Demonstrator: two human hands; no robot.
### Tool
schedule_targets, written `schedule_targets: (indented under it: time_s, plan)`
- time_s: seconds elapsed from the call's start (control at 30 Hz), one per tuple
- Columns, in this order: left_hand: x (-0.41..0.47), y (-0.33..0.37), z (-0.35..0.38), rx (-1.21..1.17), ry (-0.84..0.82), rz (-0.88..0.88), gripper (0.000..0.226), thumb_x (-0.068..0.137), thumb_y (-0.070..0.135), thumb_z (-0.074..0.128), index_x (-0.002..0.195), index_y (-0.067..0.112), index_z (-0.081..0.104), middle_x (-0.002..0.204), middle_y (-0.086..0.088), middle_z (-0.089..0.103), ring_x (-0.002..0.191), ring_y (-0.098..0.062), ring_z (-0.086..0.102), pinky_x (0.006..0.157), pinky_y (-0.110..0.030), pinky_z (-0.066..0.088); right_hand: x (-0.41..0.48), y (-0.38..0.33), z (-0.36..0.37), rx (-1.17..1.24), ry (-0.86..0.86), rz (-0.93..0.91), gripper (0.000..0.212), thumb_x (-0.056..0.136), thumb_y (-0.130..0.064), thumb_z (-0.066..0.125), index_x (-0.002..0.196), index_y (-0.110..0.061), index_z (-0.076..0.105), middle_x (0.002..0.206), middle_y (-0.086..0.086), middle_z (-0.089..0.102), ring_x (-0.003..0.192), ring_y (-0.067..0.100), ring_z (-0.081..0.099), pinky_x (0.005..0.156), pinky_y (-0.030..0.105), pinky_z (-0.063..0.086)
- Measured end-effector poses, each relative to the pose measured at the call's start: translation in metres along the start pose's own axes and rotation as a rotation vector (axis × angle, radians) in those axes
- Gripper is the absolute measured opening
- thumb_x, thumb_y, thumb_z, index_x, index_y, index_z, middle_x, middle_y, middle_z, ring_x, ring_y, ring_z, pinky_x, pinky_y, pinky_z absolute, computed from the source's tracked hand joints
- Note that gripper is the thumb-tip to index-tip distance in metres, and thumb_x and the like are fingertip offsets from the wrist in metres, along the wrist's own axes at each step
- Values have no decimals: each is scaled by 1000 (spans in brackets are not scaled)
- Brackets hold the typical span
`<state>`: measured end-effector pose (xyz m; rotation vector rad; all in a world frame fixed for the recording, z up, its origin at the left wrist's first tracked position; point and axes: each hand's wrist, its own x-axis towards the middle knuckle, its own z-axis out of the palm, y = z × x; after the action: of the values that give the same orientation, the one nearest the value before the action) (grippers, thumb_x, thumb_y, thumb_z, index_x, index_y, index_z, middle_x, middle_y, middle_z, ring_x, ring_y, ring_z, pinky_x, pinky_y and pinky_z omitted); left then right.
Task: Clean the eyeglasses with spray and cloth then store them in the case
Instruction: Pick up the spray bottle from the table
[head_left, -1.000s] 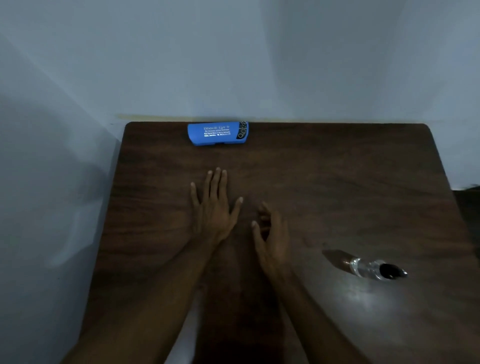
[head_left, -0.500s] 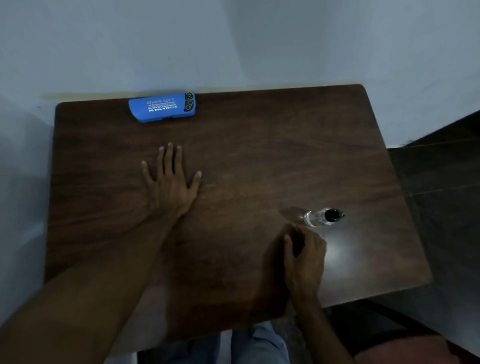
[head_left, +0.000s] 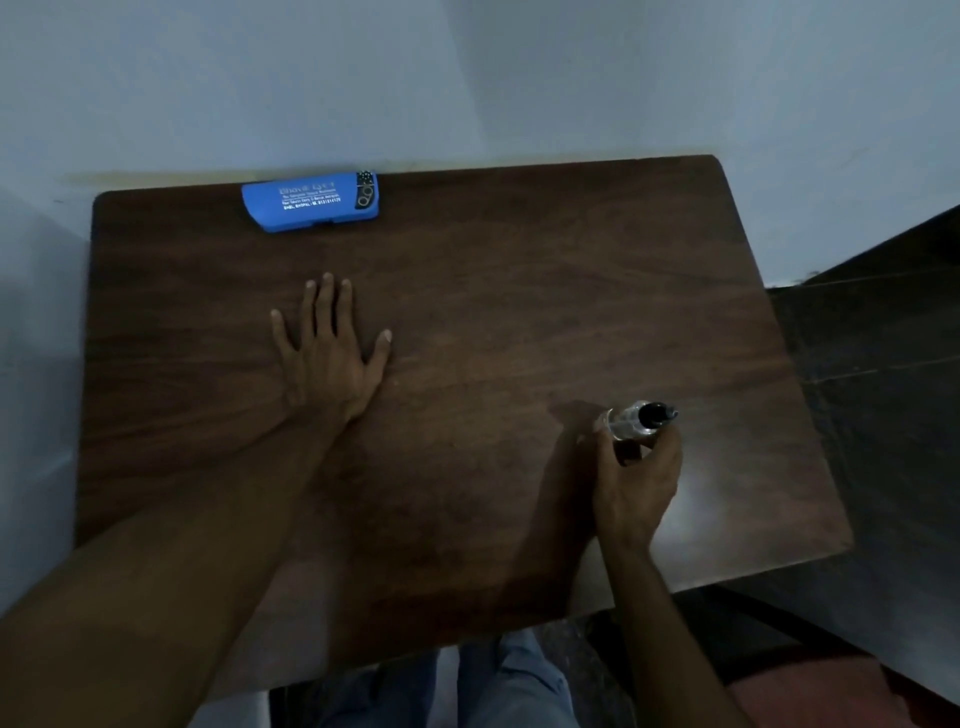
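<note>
right hand around the spray bottle, left hand flat

the left hand (head_left: 327, 358) lies palm down on the table (head_left: 519, 291), left of the frame's centre. its fingers are straight and slightly spread, holding nothing, and the forearm runs off the lower left corner. the right hand (head_left: 636, 478), at centre right, curls its fingers and thumb round a small clear spray bottle (head_left: 636, 418) with a dark cap. the bottle's lower part is hidden behind the fingers, so whether it touches the table is unclear. the blue case (head_left: 310, 200) lies closed at the table's far edge, upper left, against the wall (head_left: 467, 78). its print is too blurred to read.
</note>
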<state>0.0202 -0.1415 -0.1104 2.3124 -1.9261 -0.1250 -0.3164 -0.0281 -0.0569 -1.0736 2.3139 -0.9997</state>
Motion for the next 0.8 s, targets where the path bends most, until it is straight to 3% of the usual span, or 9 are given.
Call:
schedule_targets:
  time_s: [0.1,0.23,0.3,0.37,0.43,0.5,0.57,0.63,0.8]
  plan:
    - [1,0,1,15,-3,-5,86,101,73,22,167,17,21,176,-8,20,164,-27,12,128,-68,7,4,-10,2,31,9,-20,39,88,-59,70,118,-44,51,111,-14,60,94,-8,58,77,22,53]
    - [2,-3,3,23,16,-11,86,101,72,24,167,17,21,176,-8,21,164,-26,13,127,-68,9,10,-40,25,33,-90,-103,32,88,-61,69,110,-54,46,107,-11,67,89,8,68,75,24,56]
    - [1,-2,4,24,33,-2,85,102,71,27,167,17,22,176,-7,22,164,-25,14,127,-68,10,16,-61,44,76,-150,-150,31,88,-61,69,110,-49,52,106,-14,68,90,8,68,75,24,56]
    - [0,-2,6,24,47,0,84,102,70,29,167,18,23,175,-6,23,164,-24,15,127,-68,12,24,-83,66,138,-206,-209,42,90,-51,74,124,-32,59,115,-9,66,102,13,66,87,31,57]
    - [0,-3,6,19,61,0,84,101,70,30,166,18,23,175,-6,23,164,-24,15,127,-68,11,32,-107,89,169,-240,-311,42,92,-36,76,126,-18,60,116,-7,64,111,11,62,94,19,49]
    - [0,-4,7,16,76,1,84,101,70,31,166,18,23,175,-6,24,164,-23,16,127,-67,11,42,-132,112,178,-252,-424,32,92,-23,76,118,-24,57,104,-22,60,103,-11,58,87,3,42]
    - [0,-4,9,18,83,-1,84,101,70,32,166,19,23,175,-6,24,164,-23,16,127,-67,12,55,-155,136,161,-317,-443,31,94,-19,73,122,-16,60,106,-20,64,100,-7,61,90,21,54]
    - [1,-4,9,17,82,-3,84,100,70,33,167,19,22,175,-5,23,164,-23,16,127,-67,12,66,-175,158,120,-380,-465,36,95,-17,70,128,-7,59,119,3,70,110,20,65,92,46,56]
    - [2,-5,11,21,82,-5,85,99,71,33,166,20,23,175,-5,25,163,-24,18,126,-67,15,90,-214,198,22,-432,-517,45,94,-16,69,134,-4,56,125,13,67,112,34,62,95,49,52]
